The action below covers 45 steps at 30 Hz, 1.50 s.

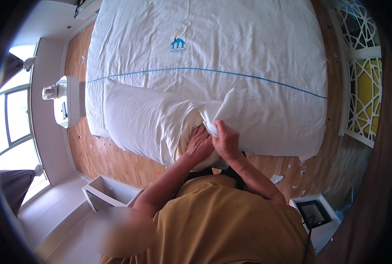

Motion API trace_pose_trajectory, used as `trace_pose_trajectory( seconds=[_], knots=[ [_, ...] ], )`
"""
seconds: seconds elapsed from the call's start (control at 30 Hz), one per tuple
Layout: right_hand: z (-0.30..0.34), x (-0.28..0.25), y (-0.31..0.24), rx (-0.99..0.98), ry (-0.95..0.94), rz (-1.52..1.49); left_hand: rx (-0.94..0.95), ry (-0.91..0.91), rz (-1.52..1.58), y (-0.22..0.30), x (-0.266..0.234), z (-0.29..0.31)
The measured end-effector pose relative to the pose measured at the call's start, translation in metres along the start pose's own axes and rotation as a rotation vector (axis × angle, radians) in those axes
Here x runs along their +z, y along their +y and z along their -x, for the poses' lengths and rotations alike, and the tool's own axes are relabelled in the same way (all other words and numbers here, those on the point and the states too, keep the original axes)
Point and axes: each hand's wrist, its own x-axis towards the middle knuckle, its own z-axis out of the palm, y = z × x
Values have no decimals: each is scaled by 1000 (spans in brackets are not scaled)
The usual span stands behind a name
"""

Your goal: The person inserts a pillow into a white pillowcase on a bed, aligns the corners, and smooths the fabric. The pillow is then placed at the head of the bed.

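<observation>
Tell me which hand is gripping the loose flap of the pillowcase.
The right hand pinches the white pillowcase flap at the open end; the left hand only presses flat against the pillow.

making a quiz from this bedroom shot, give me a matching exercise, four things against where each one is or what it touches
Things:
1. left hand
2. right hand
3. blue stripe
4. white nightstand

Places:
A. runs across the bed cover
B. pinches a flap of the white pillowcase
C. stands on the wooden floor left of the bed
D. pressed into the open end of the pillow

Pairs: 1-D, 2-B, 3-A, 4-C
</observation>
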Motion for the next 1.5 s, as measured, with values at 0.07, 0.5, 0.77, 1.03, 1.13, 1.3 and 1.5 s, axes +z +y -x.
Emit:
trace_pose_trajectory(
  seconds=[0.07, 0.5, 0.77, 1.03, 1.13, 1.3, 1.5],
  knots=[
    [0, 6, -1, 55, 9, 6, -91, -160, 20, -2, 10, -21],
    [-18, 4, 31, 382, 21, -259, -328, 427, 419, 11, 19, -25],
    [-11, -1, 3, -83, -175, 85, -287, 161, 365, -9, 32, -39],
    [-3, -7, -1, 45, -184, 32, -508, 28, 418, -14, 32, -68],
    [3, -9, -9, 89, -157, 34, -498, 373, 536, -22, 54, -64],
    [-2, -14, 1, -75, -129, 277, -359, 415, 463, -7, 42, -65],
    [-9, -13, 24, 9, -141, 116, -170, 267, 419, -24, 69, -72]
  ],
)
